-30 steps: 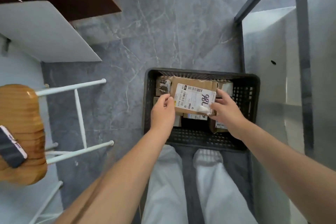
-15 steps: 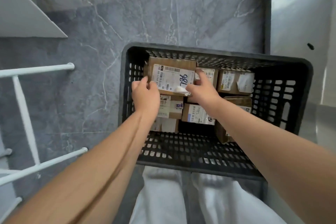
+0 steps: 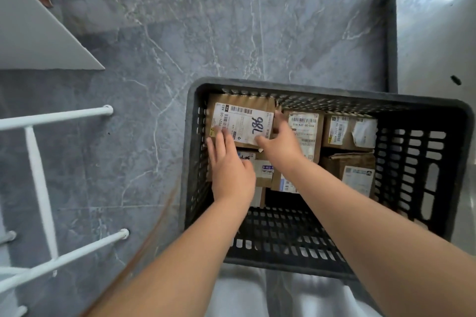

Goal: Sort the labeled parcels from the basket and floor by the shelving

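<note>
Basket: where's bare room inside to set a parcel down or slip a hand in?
Bare mesh floor runs along the basket's near wall. The far half is crowded: the 786 parcel in the far-left corner, boxes packed beside it.

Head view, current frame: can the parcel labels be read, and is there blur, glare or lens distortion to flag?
Head view: the handwritten number on the top parcel is legible, its fine print soft. Head view: the left hand is smeared at the fingertips, the basket rim bows from the wide lens, and daylight washes out the panel at upper right.
</note>
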### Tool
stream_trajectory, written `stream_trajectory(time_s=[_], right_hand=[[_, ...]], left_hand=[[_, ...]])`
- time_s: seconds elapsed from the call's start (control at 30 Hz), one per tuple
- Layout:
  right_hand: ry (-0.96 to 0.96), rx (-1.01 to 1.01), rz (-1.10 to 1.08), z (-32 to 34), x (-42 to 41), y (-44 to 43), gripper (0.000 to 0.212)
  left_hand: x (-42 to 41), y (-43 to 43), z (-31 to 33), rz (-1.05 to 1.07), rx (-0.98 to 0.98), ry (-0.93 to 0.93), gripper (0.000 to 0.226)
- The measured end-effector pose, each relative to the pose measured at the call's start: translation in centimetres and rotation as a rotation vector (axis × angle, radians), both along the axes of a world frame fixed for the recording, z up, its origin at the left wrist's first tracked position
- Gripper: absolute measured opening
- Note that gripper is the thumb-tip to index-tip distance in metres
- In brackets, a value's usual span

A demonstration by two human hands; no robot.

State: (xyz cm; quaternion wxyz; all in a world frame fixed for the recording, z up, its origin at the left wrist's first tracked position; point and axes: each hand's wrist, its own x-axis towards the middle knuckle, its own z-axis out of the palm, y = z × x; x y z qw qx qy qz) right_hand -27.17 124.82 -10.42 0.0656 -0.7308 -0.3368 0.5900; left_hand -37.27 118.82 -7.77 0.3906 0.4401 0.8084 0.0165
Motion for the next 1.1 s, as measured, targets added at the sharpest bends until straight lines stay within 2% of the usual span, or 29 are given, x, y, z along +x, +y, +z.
stream_trajectory(time_s=[0.13,0.2,0.3,0.37,0.53,0.67,0.83,0.93,1.03,1.1], right_hand=[[-0.144,-0.005,0.013,2.1,0.2,0.5,0.059],[-0.221,-0.007,0.021,3.7,0.4,0.6,0.061],[-0.235,-0.008,0.126,6.4,1.0,0.6,0.047],[-0.238,0.019,0.205,9.1,1.3,1.1,0.039],[-0.248,0.193,0.319,19.0,1.9,4.4,0.042],[-0.292,0.404,0.451,29.6,2.3,9.8,0.047],[-0.326,0.732,0.425,47.7,3.6,15.3,0.052],[-0.326,0.88,0.459,59.0,5.0,16.1,0.054],[-0.415,1.101,0.502,70.1,7.1,15.9,0.056],[-0.468,1.236,0.455,77.5,8.7,15.3,0.058]], left_hand=[[-1.4,1.1,1.2,-0.055,-0.105,-0.007,0.071],[-1.9,1.8,2.6,-0.045,-0.11,-0.021,0.065],[-2.1,2.7,5.5,-0.002,-0.026,-0.049,0.059],[-1.8,3.5,8.0,-0.06,0.016,-0.03,0.061],[-0.6,6.6,17.2,-0.166,0.187,0.015,0.064],[-0.9,11.2,27.2,-0.203,0.353,0.093,0.062],[-1.1,15.8,43.6,-0.219,0.618,0.195,0.062],[-0.2,16.4,54.1,-0.258,0.783,0.267,0.063],[2.3,16.9,65.2,-0.302,0.964,0.316,0.063],[4.5,17.1,72.8,-0.292,1.107,0.305,0.063]])
